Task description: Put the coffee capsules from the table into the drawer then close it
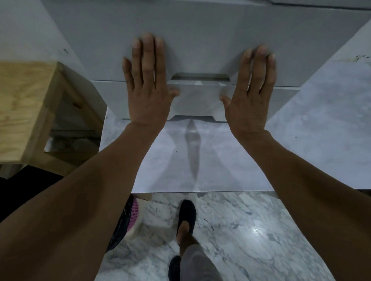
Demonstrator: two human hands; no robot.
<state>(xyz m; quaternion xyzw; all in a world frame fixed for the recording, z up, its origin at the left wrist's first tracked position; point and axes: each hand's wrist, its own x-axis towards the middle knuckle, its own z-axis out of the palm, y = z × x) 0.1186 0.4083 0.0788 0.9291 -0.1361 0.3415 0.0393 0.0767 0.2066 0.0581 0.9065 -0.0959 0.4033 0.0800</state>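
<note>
Grey drawer unit (314,39) fills the top of the view. The drawer (202,44) front runs left to right, straight ahead of the body. Left hand (147,91) and right hand (250,100) both lie flat on it with fingers straight, holding nothing, one on each side of the centre handle notch (200,76) and equally near. Looks like the closing push, directed away from the body. Can't tell if the drawer is fully in. No coffee capsules visible, likely inside.

Marble floor (261,241) w/ drawers (196,33), prob. stool (20,110)
</note>
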